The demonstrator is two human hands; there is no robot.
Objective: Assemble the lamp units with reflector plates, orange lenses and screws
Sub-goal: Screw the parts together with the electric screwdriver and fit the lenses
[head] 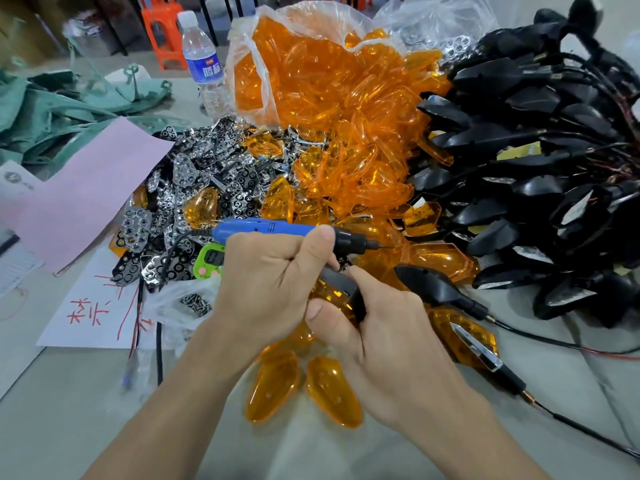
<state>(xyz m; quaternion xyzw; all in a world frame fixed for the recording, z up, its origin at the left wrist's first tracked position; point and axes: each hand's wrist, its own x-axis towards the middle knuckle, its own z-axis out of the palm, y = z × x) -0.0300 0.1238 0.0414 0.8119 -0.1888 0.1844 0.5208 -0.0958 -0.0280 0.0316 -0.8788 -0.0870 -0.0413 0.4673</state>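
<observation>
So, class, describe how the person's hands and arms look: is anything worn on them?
Both are bare. The left hand and right hand wear no gloves, and no rings show. The left forearm and right forearm are uncovered down to the frame's edge: no sleeves, watch or wristband in view.

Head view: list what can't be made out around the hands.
Head view only:
- Lamp unit: mostly covered by the left hand and right hand; screw hole unseen.
- Screwdriver tip: too small to show a screw.
- Bagged screws: blurred by plastic.
- Black cable: cut off by the right edge.
</observation>
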